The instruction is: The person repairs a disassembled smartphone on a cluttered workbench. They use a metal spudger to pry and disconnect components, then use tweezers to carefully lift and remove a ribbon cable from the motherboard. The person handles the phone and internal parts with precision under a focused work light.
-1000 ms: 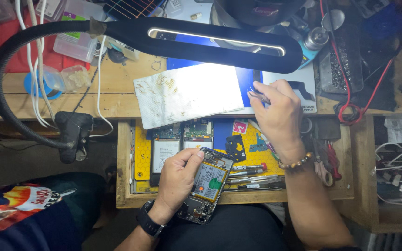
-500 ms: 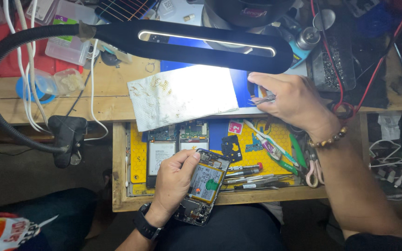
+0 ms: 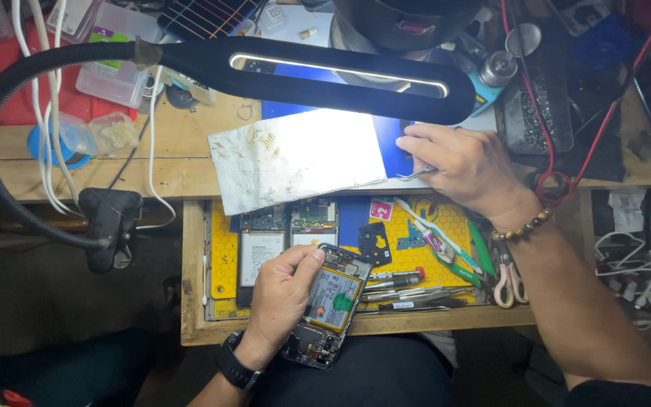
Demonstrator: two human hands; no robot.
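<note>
Nearest to us, the left hand (image 3: 284, 295), with a dark watch (image 3: 235, 367) on its wrist, wraps around an opened phone (image 3: 328, 304), thumb laid across its upper edge. We see the phone's back cover off, with the battery and circuit parts exposed; it sits tilted over the front edge of the open wooden drawer (image 3: 193, 280). Inside that drawer we find a yellow mat (image 3: 224, 249), two more dismantled phones (image 3: 288, 234) lying side by side just above the left hand, and to the right a scatter of screwdrivers (image 3: 397, 276), green-handled pliers (image 3: 481, 252) and scissors (image 3: 503, 280).

Farther off, on the wooden bench, the right hand (image 3: 467, 167), with a bead bracelet (image 3: 521, 227) at its wrist, rests with its fingers closed around thin metal tweezers (image 3: 414, 173), their tips pointing left toward a stained white paper towel (image 3: 295, 158). The towel lies on a blue mat (image 3: 396, 143). Above both arches a black gooseneck lamp (image 3: 325, 75), lit, its clamp (image 3: 108, 226) gripping the bench edge at left.
</note>
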